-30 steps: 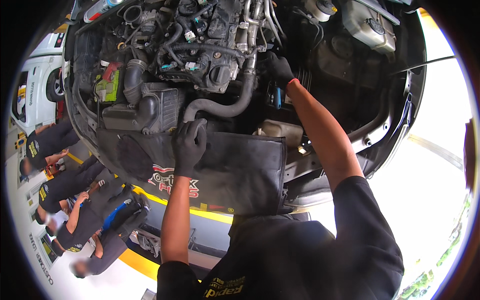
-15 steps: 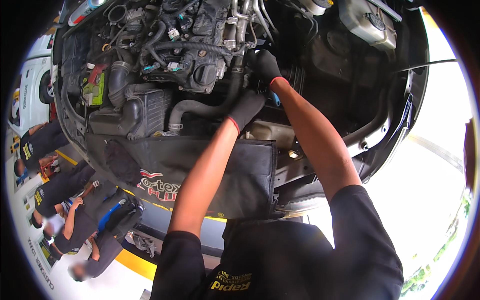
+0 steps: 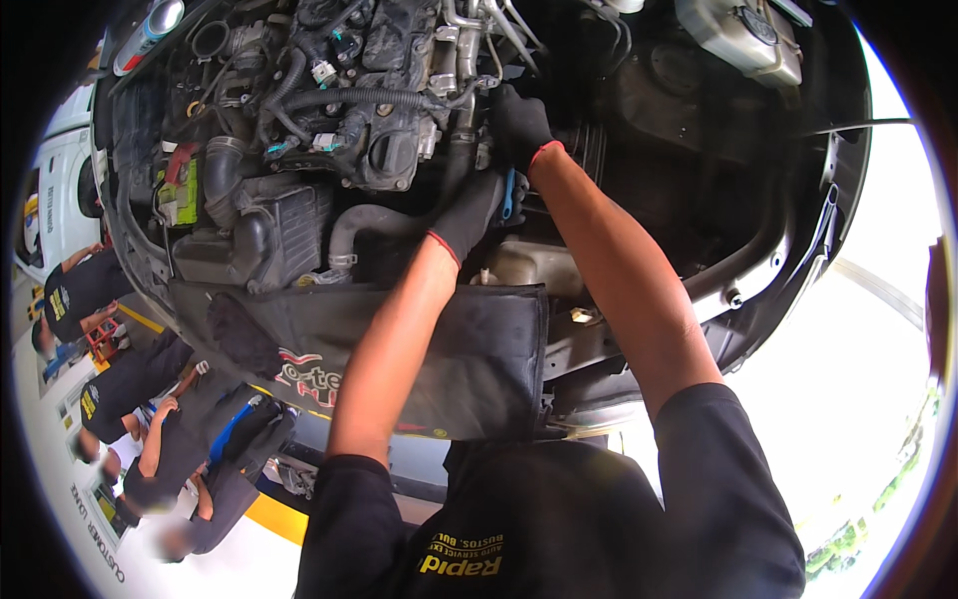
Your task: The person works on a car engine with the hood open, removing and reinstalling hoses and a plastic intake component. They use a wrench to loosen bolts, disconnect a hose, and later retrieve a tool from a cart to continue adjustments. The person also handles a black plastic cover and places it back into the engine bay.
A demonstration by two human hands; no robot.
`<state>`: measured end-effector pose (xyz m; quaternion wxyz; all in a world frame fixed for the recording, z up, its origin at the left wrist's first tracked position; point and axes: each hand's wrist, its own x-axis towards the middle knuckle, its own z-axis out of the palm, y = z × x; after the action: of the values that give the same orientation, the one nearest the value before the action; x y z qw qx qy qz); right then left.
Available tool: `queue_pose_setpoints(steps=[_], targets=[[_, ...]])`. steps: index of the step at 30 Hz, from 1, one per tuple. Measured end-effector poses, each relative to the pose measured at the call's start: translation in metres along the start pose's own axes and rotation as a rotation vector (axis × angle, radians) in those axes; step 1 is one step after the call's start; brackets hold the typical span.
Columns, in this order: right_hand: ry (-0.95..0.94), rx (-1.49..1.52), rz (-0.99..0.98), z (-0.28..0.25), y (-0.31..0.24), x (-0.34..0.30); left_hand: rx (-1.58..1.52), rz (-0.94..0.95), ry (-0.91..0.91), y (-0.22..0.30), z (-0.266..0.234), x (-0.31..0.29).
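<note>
Both my hands wear black gloves with red cuffs and reach into the open engine bay, close together beside the engine (image 3: 389,110). My left hand (image 3: 473,212) is closed beside the lower radiator hose, around a blue-handled tool (image 3: 509,196) whose handle shows along its fingers. The tool's working end is hidden. Just above and to the right, my right hand (image 3: 521,122) is closed near the metal pipes (image 3: 467,75) at the engine's side. Its fingertips are turned away, and what they grip is hidden. A curved black hose (image 3: 364,225) runs below my left hand.
A black fender cover (image 3: 439,349) hangs over the front edge. The air filter box (image 3: 264,235) sits at left, a pale reservoir (image 3: 733,40) at upper right. A spray can (image 3: 150,35) lies at upper left. Several people in dark shirts (image 3: 95,285) are at the far left.
The blue handle has shifted left and now shows more fully beside my left hand. Both hands have moved slightly left in the picture, and the whole view has shifted a little.
</note>
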<state>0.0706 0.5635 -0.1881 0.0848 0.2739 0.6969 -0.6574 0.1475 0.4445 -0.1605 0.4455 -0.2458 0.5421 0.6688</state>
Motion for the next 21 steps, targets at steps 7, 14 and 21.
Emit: queue_pose_setpoints(steps=[7,14,21], targets=[[0.087,-0.458,-0.197,-0.018,0.041,0.055,1.446,0.881,0.256,-0.016,-0.002,0.011],[-0.267,-0.247,-0.173,-0.016,0.024,0.040,0.834,0.757,0.078,-0.038,-0.019,0.030],[-0.385,-0.486,-0.457,-0.021,0.043,0.049,1.077,0.744,-0.127,-0.014,-0.015,0.007]])
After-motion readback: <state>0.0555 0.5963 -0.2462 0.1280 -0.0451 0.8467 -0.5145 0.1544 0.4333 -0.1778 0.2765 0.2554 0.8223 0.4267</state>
